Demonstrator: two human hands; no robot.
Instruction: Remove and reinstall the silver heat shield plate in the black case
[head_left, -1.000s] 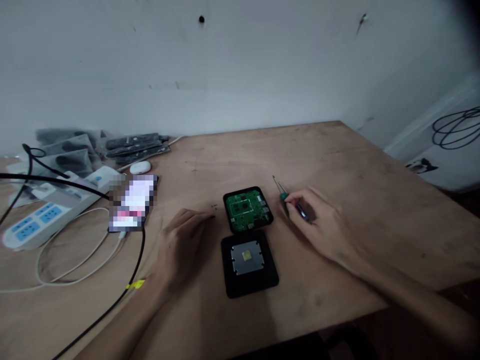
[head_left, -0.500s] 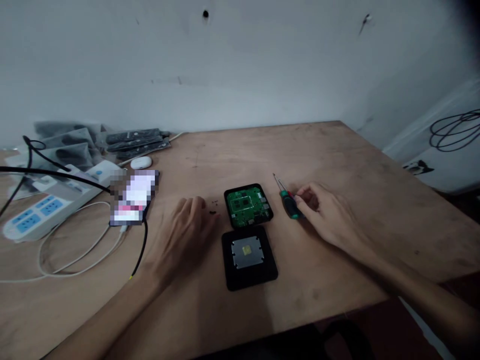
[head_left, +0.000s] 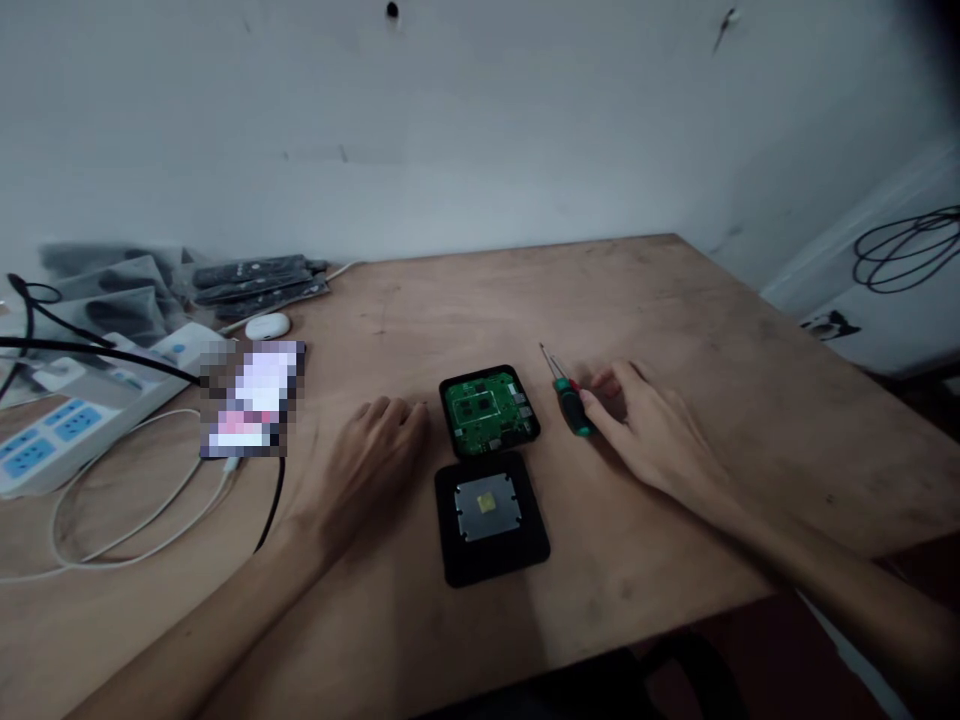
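Observation:
My left hand [head_left: 379, 450] rests on the table with its fingers curled down, just left of an opened black electronic box. Whatever lies under those fingers is hidden. The box's base [head_left: 490, 408] holds a green circuit board facing up. Nearer to me lies its black lid [head_left: 492, 520], inner side up, with a metal plate and a yellowish pad. A screwdriver with a green and black handle [head_left: 574, 408] lies right of the base, a red-handled one partly hidden beside it. My right hand [head_left: 652, 425] is beside them, fingers loosely apart, thumb at the green handle.
On the left a phone [head_left: 259, 400] lies near a white power strip [head_left: 82, 430] and looped white cable. Behind are plastic-bagged dark items [head_left: 247, 280] and a white earbud case [head_left: 268, 326]. A wall borders the table's back.
My left hand has moved closer to the box base and covers the small dark screws that showed beside it. My right hand stays by the screwdrivers. The view has shifted slightly.

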